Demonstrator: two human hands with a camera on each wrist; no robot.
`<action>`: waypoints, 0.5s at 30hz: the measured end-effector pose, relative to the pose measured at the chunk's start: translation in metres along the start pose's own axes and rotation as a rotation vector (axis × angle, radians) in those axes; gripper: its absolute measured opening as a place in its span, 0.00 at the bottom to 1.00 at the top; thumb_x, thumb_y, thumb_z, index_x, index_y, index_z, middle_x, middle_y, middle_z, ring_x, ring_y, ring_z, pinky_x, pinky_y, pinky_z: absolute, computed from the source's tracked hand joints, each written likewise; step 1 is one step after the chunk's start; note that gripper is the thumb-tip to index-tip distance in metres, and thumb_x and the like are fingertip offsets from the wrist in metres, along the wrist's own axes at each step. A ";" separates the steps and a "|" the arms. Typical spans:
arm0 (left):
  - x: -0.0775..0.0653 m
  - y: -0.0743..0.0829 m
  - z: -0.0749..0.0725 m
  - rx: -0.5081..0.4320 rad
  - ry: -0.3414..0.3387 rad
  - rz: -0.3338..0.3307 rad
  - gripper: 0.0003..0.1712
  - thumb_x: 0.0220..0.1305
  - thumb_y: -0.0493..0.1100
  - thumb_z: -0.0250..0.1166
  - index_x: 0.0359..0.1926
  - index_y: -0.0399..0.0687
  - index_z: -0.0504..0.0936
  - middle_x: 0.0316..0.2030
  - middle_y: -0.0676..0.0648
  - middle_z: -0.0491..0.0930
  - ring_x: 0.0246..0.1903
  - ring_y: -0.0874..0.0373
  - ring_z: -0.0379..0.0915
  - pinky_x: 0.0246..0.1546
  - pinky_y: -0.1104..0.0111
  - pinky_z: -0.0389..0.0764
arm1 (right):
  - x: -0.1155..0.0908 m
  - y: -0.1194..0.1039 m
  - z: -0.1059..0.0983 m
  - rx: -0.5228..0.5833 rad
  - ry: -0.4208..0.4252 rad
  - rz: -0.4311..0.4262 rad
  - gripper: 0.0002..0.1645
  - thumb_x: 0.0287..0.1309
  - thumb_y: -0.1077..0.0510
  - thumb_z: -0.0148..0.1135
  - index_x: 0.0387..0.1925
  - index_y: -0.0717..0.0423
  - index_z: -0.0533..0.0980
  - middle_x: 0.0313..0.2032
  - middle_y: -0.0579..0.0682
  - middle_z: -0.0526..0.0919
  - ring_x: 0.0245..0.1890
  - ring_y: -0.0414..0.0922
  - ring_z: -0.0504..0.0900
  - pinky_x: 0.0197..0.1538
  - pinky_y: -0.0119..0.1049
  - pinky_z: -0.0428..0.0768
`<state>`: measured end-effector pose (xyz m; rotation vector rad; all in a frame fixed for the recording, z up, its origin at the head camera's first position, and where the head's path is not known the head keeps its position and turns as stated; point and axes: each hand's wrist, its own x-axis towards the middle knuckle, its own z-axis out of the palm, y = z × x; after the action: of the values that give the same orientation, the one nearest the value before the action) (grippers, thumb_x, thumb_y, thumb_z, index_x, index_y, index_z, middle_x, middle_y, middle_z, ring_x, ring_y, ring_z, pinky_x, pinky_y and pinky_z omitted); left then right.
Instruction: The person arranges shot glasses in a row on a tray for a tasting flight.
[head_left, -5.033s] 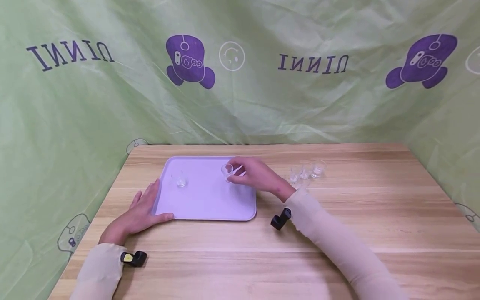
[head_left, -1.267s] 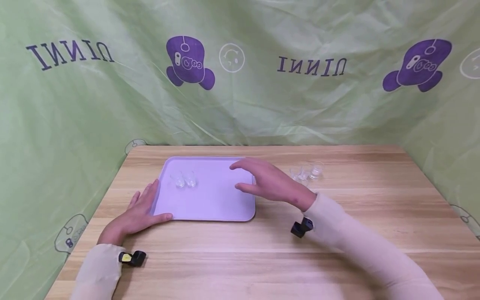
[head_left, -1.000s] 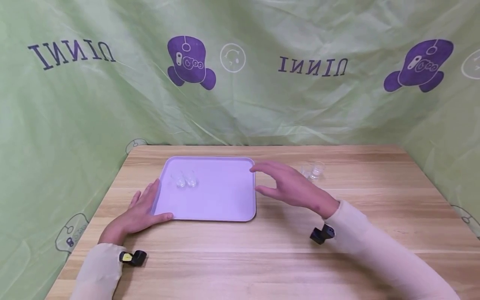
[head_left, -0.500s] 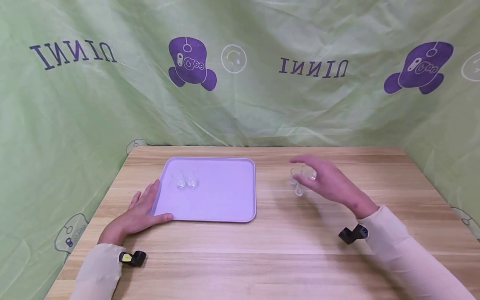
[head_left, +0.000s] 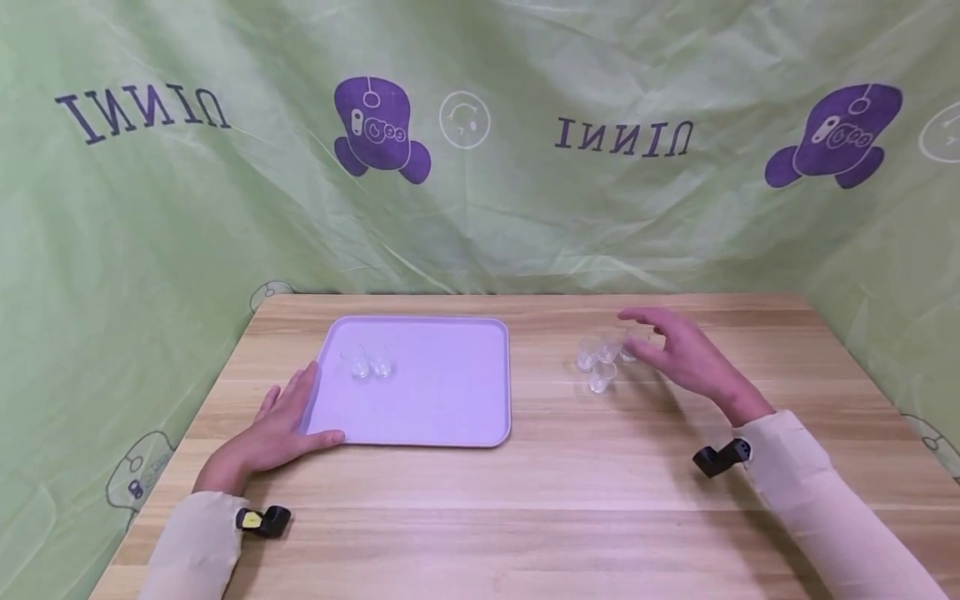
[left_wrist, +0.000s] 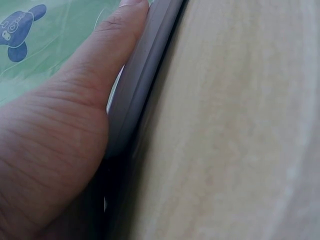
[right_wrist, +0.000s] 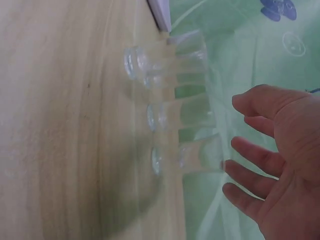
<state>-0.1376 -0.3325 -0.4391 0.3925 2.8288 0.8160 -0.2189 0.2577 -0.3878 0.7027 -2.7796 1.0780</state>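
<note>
My left hand (head_left: 277, 425) rests against the near left corner of a light purple tray (head_left: 442, 408). Its fingers lie straight along the left side and its thumb is on the front rim, also seen in the left wrist view. Two small clear shot glasses stand side by side on the tray, the left glass (head_left: 358, 365) and the right glass (head_left: 382, 363). Beside a cluster of similar glasses hovers my right hand (head_left: 686, 354), thumb and fingers apart. It partly covers the rightmost glass (head_left: 630, 346). In the right wrist view the fingertips are right at the rim of the nearest glass (right_wrist: 190, 156).
The cluster's front glass (head_left: 602, 377) stands on the wooden table (head_left: 465, 525), right of the tray, with other glasses close behind it. A green printed curtain (head_left: 480, 225) encloses the table's back and sides. Each wrist carries a small black camera.
A second glass, earlier held in my right hand, now stands on the tray beside the first. The emptied right hand has moved right to the cluster. My left hand has stayed in place.
</note>
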 end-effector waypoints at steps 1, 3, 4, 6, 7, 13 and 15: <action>0.000 0.000 0.000 0.000 0.001 0.000 0.71 0.62 0.63 0.71 0.80 0.33 0.31 0.79 0.28 0.36 0.78 0.33 0.29 0.73 0.42 0.25 | -0.001 0.002 0.001 0.008 -0.003 0.009 0.29 0.68 0.60 0.67 0.67 0.62 0.73 0.65 0.63 0.76 0.65 0.64 0.71 0.63 0.65 0.70; 0.000 0.000 0.000 -0.006 0.005 0.004 0.71 0.62 0.63 0.71 0.80 0.33 0.32 0.79 0.28 0.36 0.78 0.32 0.29 0.73 0.42 0.25 | -0.002 0.007 0.002 0.038 -0.020 0.024 0.30 0.68 0.61 0.67 0.69 0.63 0.71 0.65 0.65 0.75 0.65 0.66 0.71 0.64 0.65 0.69; -0.001 0.000 0.000 -0.006 0.007 0.006 0.71 0.62 0.63 0.71 0.80 0.33 0.32 0.79 0.28 0.36 0.78 0.32 0.29 0.73 0.42 0.25 | -0.002 0.010 0.002 0.057 -0.028 0.033 0.32 0.68 0.62 0.67 0.70 0.64 0.70 0.66 0.66 0.74 0.65 0.66 0.71 0.64 0.65 0.69; -0.001 0.000 -0.001 -0.010 0.009 0.007 0.70 0.62 0.62 0.71 0.80 0.33 0.32 0.79 0.28 0.36 0.78 0.33 0.29 0.73 0.42 0.25 | -0.003 0.014 0.004 0.092 -0.050 0.052 0.35 0.68 0.62 0.67 0.72 0.64 0.66 0.67 0.67 0.72 0.66 0.67 0.70 0.65 0.64 0.69; -0.002 0.000 -0.001 -0.011 0.009 0.007 0.71 0.62 0.62 0.71 0.80 0.33 0.32 0.79 0.28 0.36 0.78 0.33 0.29 0.73 0.42 0.25 | -0.003 0.016 0.005 0.106 -0.060 0.061 0.36 0.69 0.62 0.67 0.73 0.65 0.65 0.68 0.67 0.71 0.66 0.67 0.70 0.65 0.64 0.69; -0.002 0.000 -0.001 -0.013 0.007 0.012 0.70 0.63 0.62 0.71 0.80 0.33 0.31 0.79 0.29 0.36 0.78 0.33 0.29 0.73 0.43 0.24 | -0.004 0.024 0.008 0.097 -0.089 0.101 0.38 0.69 0.62 0.67 0.73 0.67 0.62 0.65 0.69 0.73 0.59 0.68 0.77 0.59 0.62 0.77; 0.000 0.000 0.000 -0.015 0.010 0.015 0.70 0.63 0.62 0.71 0.80 0.33 0.31 0.79 0.28 0.36 0.78 0.33 0.29 0.73 0.43 0.24 | -0.004 0.025 0.008 0.086 -0.090 0.118 0.37 0.69 0.62 0.67 0.73 0.67 0.62 0.62 0.70 0.75 0.57 0.67 0.79 0.57 0.60 0.79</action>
<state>-0.1374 -0.3331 -0.4390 0.4092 2.8304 0.8446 -0.2257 0.2705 -0.4106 0.6179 -2.8986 1.2228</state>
